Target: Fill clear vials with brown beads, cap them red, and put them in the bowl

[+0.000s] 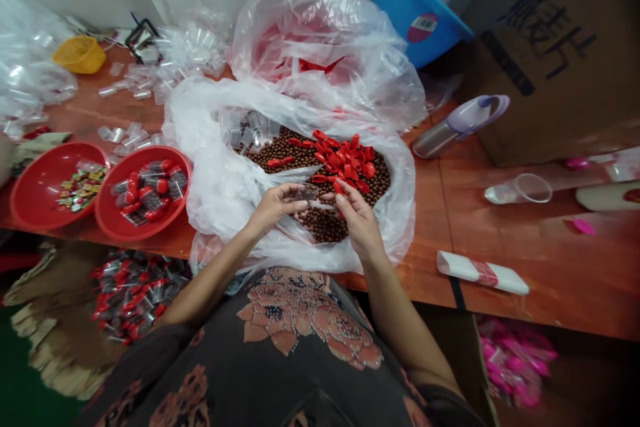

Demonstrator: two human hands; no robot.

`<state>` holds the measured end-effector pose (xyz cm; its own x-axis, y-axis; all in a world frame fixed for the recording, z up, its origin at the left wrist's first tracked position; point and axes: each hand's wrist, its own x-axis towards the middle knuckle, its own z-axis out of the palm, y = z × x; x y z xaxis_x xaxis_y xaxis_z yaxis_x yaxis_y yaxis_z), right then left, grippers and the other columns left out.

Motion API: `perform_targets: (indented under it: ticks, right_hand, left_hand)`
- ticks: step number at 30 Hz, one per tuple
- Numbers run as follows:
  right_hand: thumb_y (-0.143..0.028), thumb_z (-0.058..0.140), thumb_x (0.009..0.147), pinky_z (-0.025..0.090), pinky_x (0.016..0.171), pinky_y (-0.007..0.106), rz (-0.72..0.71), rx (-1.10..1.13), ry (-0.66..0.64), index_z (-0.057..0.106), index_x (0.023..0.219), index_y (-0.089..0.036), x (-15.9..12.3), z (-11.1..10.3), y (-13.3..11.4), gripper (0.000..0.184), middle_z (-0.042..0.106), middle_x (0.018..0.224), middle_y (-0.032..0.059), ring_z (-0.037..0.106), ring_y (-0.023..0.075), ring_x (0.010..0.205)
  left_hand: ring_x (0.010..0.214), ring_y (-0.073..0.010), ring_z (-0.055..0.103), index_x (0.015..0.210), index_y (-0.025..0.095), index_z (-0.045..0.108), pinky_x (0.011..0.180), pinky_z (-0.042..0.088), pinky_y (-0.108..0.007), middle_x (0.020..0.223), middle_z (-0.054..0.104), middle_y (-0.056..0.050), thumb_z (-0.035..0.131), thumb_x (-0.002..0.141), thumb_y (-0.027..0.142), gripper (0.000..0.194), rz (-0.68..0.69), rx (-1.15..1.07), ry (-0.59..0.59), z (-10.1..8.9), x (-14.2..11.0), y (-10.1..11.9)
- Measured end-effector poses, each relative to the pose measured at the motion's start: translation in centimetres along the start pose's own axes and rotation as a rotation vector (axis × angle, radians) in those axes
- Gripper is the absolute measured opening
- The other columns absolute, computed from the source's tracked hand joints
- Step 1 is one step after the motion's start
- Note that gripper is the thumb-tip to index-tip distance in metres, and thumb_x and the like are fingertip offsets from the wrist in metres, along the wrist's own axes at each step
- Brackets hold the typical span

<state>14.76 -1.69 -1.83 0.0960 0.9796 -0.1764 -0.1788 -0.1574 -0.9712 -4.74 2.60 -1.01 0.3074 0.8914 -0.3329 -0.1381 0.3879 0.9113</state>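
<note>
My left hand pinches a small clear plastic container above the open white plastic bag. Close beside it, my right hand has thumb and finger closed on a red cap. Small round brown balls fill the bag beneath both hands. On top of them lies a heap of red caps, just beyond my right hand. Several clear containers rest at the bag's far left side. Whether the container in my left hand has anything inside, I cannot tell.
To the left stand a red bowl of filled, red-capped containers and another red bowl with small wrapped pieces. Behind are a clear bag and blue basin. A bottle and white tissue pack lie right.
</note>
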Motion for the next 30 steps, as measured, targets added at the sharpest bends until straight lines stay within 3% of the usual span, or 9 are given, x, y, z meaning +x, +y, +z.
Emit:
perform_targets:
  ticks: [3,9,14,18,22,30]
  right_hand:
    - [-0.042,0.063,0.090,0.052,0.086,0.033,-0.046,0.004,0.003,0.064,0.115,-0.028,0.2,0.6,-0.5,0.029,0.075,0.099,0.0012,0.066,0.0143,0.088]
    - [-0.047,0.062,0.089,0.055,0.064,0.029,0.004,0.046,-0.054,0.065,0.120,-0.031,0.6,0.9,-0.9,0.035,0.073,0.102,0.0016,0.065,0.0130,0.074]
    - [-0.050,0.061,0.089,0.061,0.089,0.038,0.047,0.117,-0.107,0.050,0.139,-0.036,0.4,0.8,-0.7,0.054,0.071,0.118,0.0026,0.072,0.0173,0.096]
    - [-0.045,0.075,0.079,0.055,0.105,0.042,0.046,0.170,-0.129,0.060,0.123,-0.034,0.0,0.6,-1.0,0.047,0.067,0.128,0.0009,0.070,0.0198,0.110]
    - [-0.047,0.076,0.079,0.060,0.095,0.041,0.102,0.245,-0.100,0.063,0.104,-0.030,0.0,0.4,-1.0,0.033,0.074,0.113,-0.0002,0.074,0.0204,0.101]
    - [-0.049,0.068,0.084,0.061,0.091,0.042,0.057,0.141,-0.113,0.065,0.117,-0.031,-0.1,0.5,-0.5,0.037,0.073,0.119,0.0028,0.074,0.0186,0.095]
  left_hand:
    - [0.080,-0.0150,0.068,0.103,0.015,0.071,0.077,0.056,-0.029,0.099,0.074,-0.006,0.088,0.060,0.027,0.048,0.002,-0.018,-0.017,-0.2,-0.4,0.1]
    - [0.082,-0.0138,0.068,0.106,0.014,0.069,0.080,0.056,-0.029,0.104,0.073,-0.007,0.086,0.063,0.025,0.048,-0.063,-0.120,-0.035,0.0,-1.3,0.3]
    - [0.081,-0.0150,0.068,0.105,0.013,0.068,0.077,0.056,-0.029,0.098,0.073,-0.008,0.086,0.064,0.027,0.047,-0.072,-0.139,-0.043,0.2,-1.5,0.4]
    - [0.085,-0.0164,0.069,0.108,0.013,0.068,0.079,0.056,-0.030,0.101,0.073,-0.008,0.085,0.066,0.028,0.048,-0.060,-0.126,-0.053,0.2,-1.5,0.5]
    - [0.086,-0.0169,0.069,0.111,0.015,0.069,0.081,0.056,-0.032,0.106,0.073,-0.009,0.083,0.067,0.026,0.048,-0.062,-0.132,-0.069,0.2,-1.6,0.6]
    - [0.088,-0.0208,0.072,0.107,0.013,0.071,0.082,0.058,-0.034,0.102,0.075,-0.012,0.077,0.071,0.025,0.038,-0.167,-0.238,-0.102,0.3,-2.3,0.8]
